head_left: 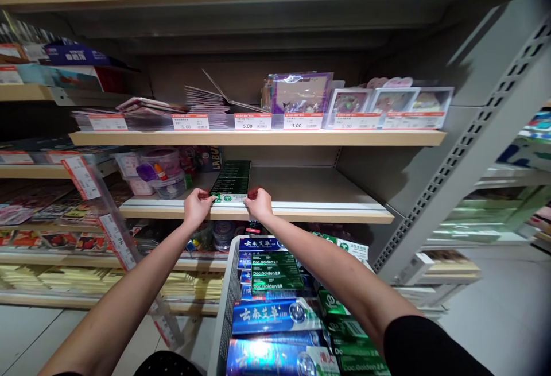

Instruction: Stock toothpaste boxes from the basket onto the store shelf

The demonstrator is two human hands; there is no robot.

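Making up a narrow row of slim dark green Doc.Golden cartons (232,179), lying crosswise one behind another and running back along the shelf (297,183). Showing pale lettering; facing outward, just behind the front edge, with a whitish side bearing a round green emblem.

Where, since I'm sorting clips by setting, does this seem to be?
Most likely a shop: price tags line one shelf, a row of green boxes sits below, and a basket holds blue boxes.
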